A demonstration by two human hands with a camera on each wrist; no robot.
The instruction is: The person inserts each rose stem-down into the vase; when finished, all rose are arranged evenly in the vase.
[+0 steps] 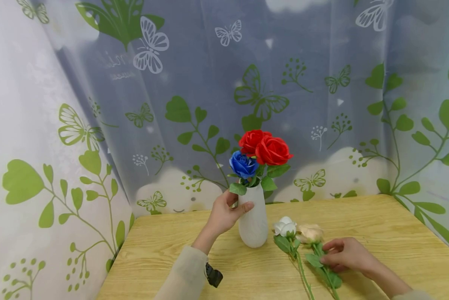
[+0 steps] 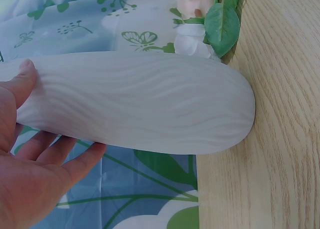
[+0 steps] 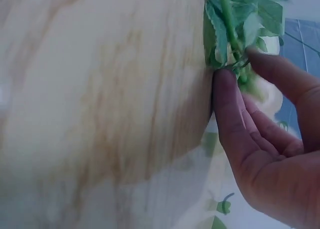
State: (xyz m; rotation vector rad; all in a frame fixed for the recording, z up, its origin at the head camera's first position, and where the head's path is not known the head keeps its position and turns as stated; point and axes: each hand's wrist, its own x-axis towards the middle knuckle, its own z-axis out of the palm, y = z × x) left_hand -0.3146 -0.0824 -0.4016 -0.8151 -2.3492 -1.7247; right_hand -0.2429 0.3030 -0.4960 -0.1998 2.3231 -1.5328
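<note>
A cloth backdrop [image 1: 194, 62] printed with green leaves and butterflies fills the far left of the frame and runs across to the far right, behind a wood-grain table [image 1: 164, 250] that spreads over the lower part. At lower center, a pale sleeve [image 1: 184, 271] with a black wristband [image 1: 214, 275] at its cuff leads up to a person's left hand [image 1: 224, 210], which grasps a white vase [image 1: 253, 221], the thumb across its front and the fingers on the other side. The vase, its surface rippled with wavy lines, stands close to upright on the table near the center of the frame. From its mouth rise 3 blooms: 1 blue rose [image 1: 243, 164] at left and 2 red roses [image 1: 273, 151] above it and to the right, with green leaves beneath. To the right of the vase, at lower right of center, a white rose [image 1: 285, 227] lies on the table, its stem running toward the bottom edge. Just beside it is a peach rose [image 1: 310, 234]. At lower right, the right hand [image 1: 346, 255] pinches that flower's leafy stem between thumb and forefinger, low over the tabletop.
</note>
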